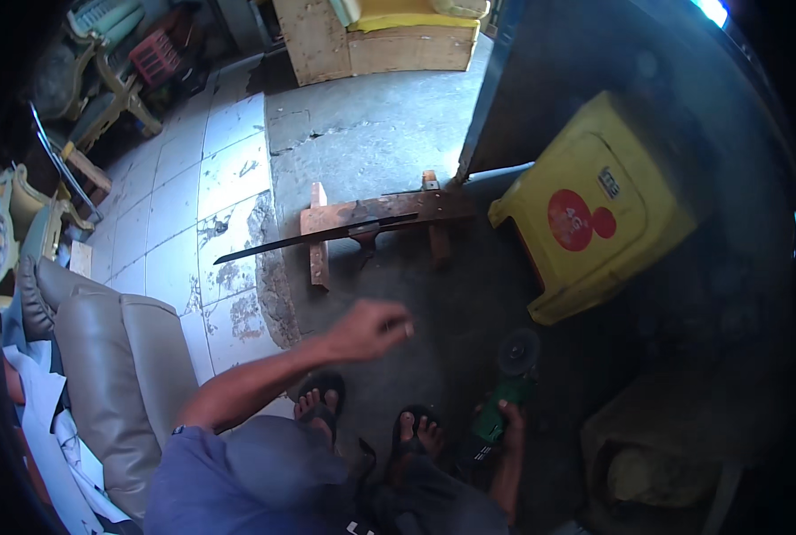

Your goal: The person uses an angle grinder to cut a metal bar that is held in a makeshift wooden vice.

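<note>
My left hand (375, 328) is raised in the middle, slightly blurred, fingers curled; what they hold, if anything, is unclear. My right hand (511, 419) grips a green angle grinder (505, 397) at the lower right, its disc (518, 352) pointing up. Beyond my hands stands a low wooden stand (442, 205), with a long dark metal strip (277, 242) lying across it. My sandalled feet (416, 428) are below, between the two hands.
A tilted yellow plastic stool (639, 201) lies right, near a dark metal panel (496, 107). A grey padded seat (103, 374) is at lower left, ornate chair frames (121, 98) at upper left. A wooden box (398, 53) stands at the back. Cracked tiles (170, 187) meet concrete.
</note>
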